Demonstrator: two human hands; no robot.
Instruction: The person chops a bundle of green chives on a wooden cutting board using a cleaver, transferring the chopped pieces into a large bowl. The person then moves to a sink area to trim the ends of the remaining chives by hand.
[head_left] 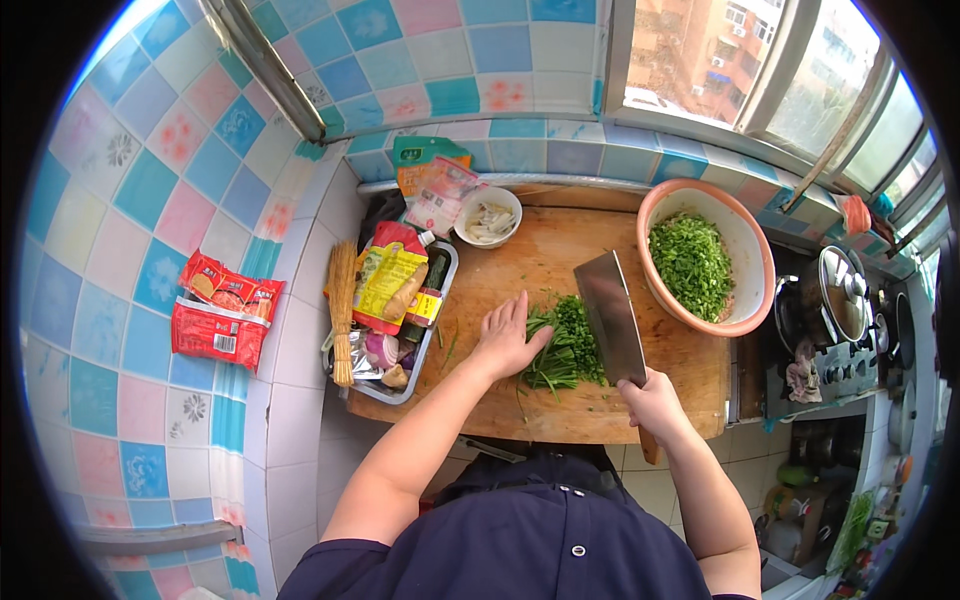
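Unclenched, with its fingers extended, the left hand (505, 338) lies over the board just left of the greens (565, 350), its thumb reaching onto their edge; whether it presses on them, I cannot tell. Grasping the cleaver (612, 315) by its handle, the right hand (655, 405) keeps the wide blade just right of the greens, which lie partly chopped near the front of the wooden board (560, 240).

All of this comes from the head view, where several containers stand around the work. At the right back corner is a large bowl (752, 285) with an orange-pink rim, well filled with finely chopped greenery (690, 260); something pinkish shows beneath it near the lower edge. Toward the back left, a small white bowl (514, 212) holds pale pieces (490, 225) too small to identify. Along the left edge, a metal tray (425, 350) contains a yellow pouch (385, 285), a purple onion (382, 348), a brown knobbly piece (396, 377) and a bottle with a yellow and red label (424, 305). A straw brush (343, 310) lies across its left side. Beyond the board at right, a lidded pot (840, 290) sits on the stove.
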